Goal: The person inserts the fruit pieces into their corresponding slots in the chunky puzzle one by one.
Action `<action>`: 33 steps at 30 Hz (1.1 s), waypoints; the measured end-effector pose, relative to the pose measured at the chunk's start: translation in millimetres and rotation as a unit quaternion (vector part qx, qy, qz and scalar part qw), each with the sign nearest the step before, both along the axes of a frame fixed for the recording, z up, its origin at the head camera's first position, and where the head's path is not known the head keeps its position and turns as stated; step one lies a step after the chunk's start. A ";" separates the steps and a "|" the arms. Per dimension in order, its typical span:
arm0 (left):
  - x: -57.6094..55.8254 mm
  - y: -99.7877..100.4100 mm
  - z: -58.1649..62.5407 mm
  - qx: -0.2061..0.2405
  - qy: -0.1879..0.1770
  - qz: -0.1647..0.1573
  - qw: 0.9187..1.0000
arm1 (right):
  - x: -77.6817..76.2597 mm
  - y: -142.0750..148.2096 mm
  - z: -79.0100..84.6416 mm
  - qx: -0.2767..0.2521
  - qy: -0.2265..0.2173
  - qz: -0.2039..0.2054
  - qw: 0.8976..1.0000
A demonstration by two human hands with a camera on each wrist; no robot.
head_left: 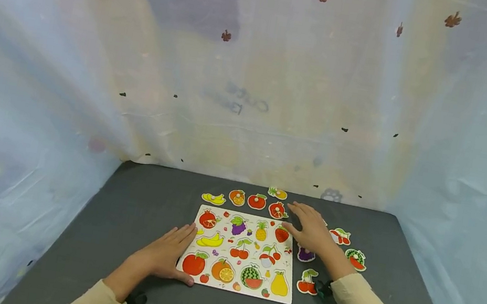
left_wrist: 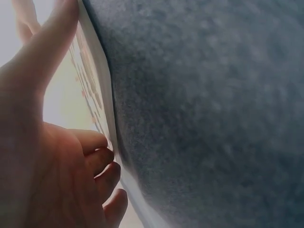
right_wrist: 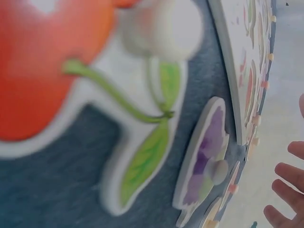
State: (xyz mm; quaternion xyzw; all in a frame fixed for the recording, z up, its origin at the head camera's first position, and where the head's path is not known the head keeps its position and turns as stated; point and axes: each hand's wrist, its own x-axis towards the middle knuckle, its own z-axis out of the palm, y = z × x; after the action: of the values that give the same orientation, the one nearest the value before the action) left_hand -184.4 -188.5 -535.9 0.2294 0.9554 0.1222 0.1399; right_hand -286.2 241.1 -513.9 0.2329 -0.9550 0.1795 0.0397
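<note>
A white fruit puzzle board (head_left: 226, 251) lies flat on the dark table. My left hand (head_left: 164, 254) rests along its left edge, fingers straight, thumb by the lower left corner; the left wrist view shows its fingertips against the board's side. Beyond the upper right corner, my right hand (head_left: 310, 229) reaches out with spread fingers, near the pomegranate piece (head_left: 278, 210). Nothing shows in its grasp in the right wrist view. Under its wrist lies the grape piece (right_wrist: 202, 156), partly hidden in the head view. The cherry piece (right_wrist: 145, 161) is close to that wrist camera.
Banana (head_left: 213, 199), orange (head_left: 237, 197), round red fruit (head_left: 257, 201) and pineapple (head_left: 277, 193) pieces lie behind the board. To the right are a watermelon piece (head_left: 355, 259) and a red-and-white fruit piece (head_left: 340, 236). A patterned curtain (head_left: 244, 147) surrounds the table's back and sides.
</note>
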 end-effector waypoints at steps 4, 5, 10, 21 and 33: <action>0.7 -0.1 0.8 -0.004 -0.006 0.009 1.000 | -8.6 -6.1 -0.3 -0.011 -0.006 -0.006 1.000; 0.7 0.2 1.2 -0.002 -0.007 0.013 1.000 | -10.7 -7.6 -0.5 -0.013 -0.005 -0.008 1.000; 0.5 0.8 0.9 0.003 -0.019 0.026 0.999 | -22.2 -14.5 -6.0 -0.013 -0.010 -0.007 1.000; -0.6 3.4 2.8 0.011 -0.026 0.023 0.999 | -39.9 -25.5 -12.5 -0.037 -0.035 -0.022 0.998; -0.3 6.9 5.0 0.000 -0.029 0.035 0.999 | -51.3 -34.8 -19.2 -0.078 -0.085 -0.056 0.992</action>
State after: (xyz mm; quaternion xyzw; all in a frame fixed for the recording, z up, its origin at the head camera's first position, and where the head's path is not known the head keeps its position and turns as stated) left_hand -184.7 -181.6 -530.9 0.1922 0.9584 0.1333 0.1636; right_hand -337.5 206.2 -533.1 0.1589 -0.9494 0.2705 -0.0133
